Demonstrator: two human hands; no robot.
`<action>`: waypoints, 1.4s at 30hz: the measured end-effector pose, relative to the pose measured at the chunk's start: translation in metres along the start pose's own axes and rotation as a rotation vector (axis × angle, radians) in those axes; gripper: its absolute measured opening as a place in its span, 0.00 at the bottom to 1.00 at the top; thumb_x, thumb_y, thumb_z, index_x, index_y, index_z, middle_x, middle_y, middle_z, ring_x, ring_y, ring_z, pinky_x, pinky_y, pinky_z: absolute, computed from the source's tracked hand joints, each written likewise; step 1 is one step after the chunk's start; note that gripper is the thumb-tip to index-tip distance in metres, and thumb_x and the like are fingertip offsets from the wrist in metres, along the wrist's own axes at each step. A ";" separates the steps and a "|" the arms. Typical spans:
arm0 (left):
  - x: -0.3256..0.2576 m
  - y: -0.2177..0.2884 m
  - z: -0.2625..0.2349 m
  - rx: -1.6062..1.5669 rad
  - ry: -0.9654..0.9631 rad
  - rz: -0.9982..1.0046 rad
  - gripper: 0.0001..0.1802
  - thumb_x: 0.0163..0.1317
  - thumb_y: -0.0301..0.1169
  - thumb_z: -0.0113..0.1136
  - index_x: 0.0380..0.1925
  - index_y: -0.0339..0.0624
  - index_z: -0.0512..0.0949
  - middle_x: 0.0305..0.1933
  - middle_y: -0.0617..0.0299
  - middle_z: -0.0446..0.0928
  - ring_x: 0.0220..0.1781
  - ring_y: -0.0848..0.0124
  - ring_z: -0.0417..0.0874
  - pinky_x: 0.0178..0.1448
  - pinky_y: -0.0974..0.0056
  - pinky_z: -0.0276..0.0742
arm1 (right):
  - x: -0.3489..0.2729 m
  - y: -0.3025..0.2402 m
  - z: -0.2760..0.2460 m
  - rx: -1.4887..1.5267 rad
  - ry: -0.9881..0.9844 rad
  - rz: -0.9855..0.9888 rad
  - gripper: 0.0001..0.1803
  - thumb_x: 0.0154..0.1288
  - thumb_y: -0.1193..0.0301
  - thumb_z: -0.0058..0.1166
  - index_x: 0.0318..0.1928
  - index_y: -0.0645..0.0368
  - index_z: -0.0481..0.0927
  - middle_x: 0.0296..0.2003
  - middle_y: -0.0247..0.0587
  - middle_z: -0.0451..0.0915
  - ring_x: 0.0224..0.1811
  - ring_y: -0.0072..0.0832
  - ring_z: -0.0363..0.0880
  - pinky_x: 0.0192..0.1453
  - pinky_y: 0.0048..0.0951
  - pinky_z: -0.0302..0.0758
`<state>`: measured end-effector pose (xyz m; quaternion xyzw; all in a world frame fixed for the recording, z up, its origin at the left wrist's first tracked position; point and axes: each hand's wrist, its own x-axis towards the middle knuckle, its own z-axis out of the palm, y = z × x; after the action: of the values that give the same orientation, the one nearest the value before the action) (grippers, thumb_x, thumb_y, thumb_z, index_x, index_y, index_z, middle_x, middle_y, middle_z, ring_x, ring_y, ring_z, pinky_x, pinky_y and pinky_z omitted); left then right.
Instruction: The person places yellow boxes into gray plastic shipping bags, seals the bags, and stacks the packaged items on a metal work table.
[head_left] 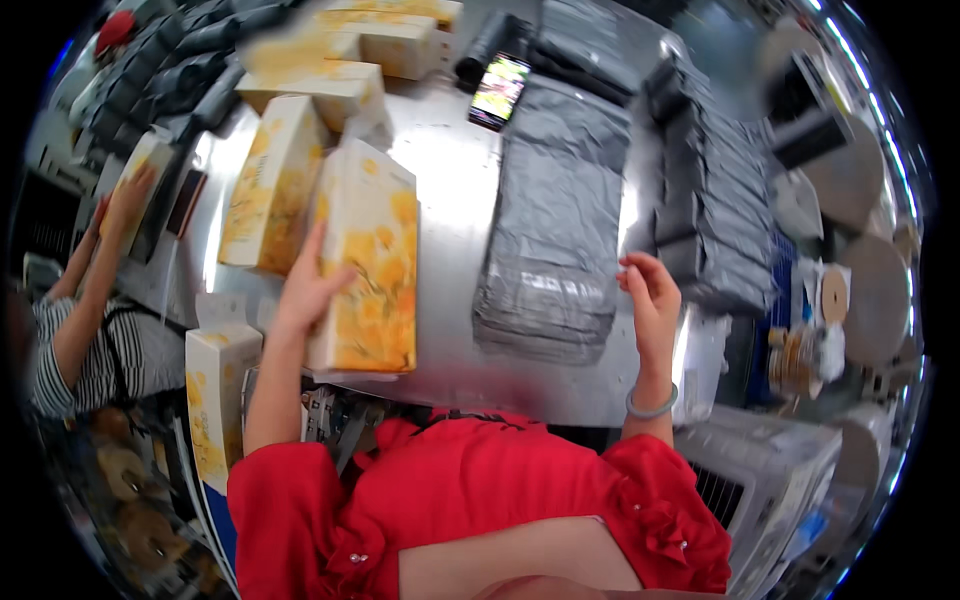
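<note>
Cream box (366, 262) with yellow flowers, grey plastic mailers (555, 235), red sleeves (290, 500).

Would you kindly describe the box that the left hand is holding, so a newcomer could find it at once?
Start at the shiny metal table, then look left of the grey plastic mailer bag stack. There the left hand grips a tall cream cardboard box with yellow flowers. Unlike the matching box lying further left, it is the nearest one and is held.
</note>
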<state>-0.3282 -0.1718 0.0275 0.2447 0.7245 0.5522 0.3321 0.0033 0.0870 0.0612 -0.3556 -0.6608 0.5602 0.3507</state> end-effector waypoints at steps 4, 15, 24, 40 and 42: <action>-0.009 0.057 0.065 -0.526 -0.260 -0.027 0.44 0.56 0.28 0.59 0.69 0.42 0.48 0.62 0.52 0.65 0.59 0.66 0.72 0.58 0.62 0.72 | 0.012 0.007 -0.008 0.166 0.068 -0.030 0.13 0.69 0.71 0.48 0.50 0.65 0.75 0.42 0.39 0.79 0.40 0.23 0.79 0.47 0.24 0.76; 0.035 -0.004 0.197 0.757 -0.314 0.586 0.19 0.52 0.27 0.60 0.46 0.36 0.75 0.52 0.51 0.74 0.55 0.58 0.74 0.55 0.59 0.73 | -0.049 0.089 -0.031 -0.125 0.123 -0.036 0.24 0.69 0.69 0.42 0.62 0.68 0.63 0.61 0.49 0.65 0.65 0.34 0.61 0.68 0.31 0.56; 0.132 -0.030 0.242 0.747 -0.248 0.432 0.03 0.53 0.27 0.54 0.28 0.40 0.73 0.28 0.53 0.75 0.31 0.52 0.77 0.37 0.53 0.74 | 0.041 0.137 -0.024 -0.705 -0.084 -0.246 0.12 0.58 0.80 0.49 0.44 0.63 0.73 0.38 0.47 0.72 0.39 0.40 0.75 0.42 0.33 0.73; 0.020 -0.025 0.223 1.167 -0.490 0.369 0.11 0.54 0.31 0.51 0.33 0.39 0.78 0.37 0.48 0.78 0.39 0.52 0.81 0.38 0.50 0.78 | 0.004 0.131 -0.044 -0.994 -0.260 -0.108 0.12 0.56 0.65 0.54 0.33 0.62 0.77 0.26 0.54 0.78 0.33 0.55 0.77 0.33 0.47 0.73; -0.046 -0.053 0.197 1.192 -0.638 0.446 0.10 0.52 0.33 0.53 0.29 0.40 0.80 0.31 0.49 0.80 0.36 0.53 0.82 0.39 0.52 0.78 | -0.059 0.136 -0.060 -1.172 -0.597 -0.080 0.10 0.54 0.67 0.54 0.28 0.63 0.78 0.27 0.53 0.78 0.31 0.50 0.78 0.33 0.45 0.74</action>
<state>-0.1492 -0.0935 -0.0473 0.6767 0.7034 0.0181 0.2167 0.0951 0.0817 -0.0699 -0.2920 -0.9381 0.1688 -0.0788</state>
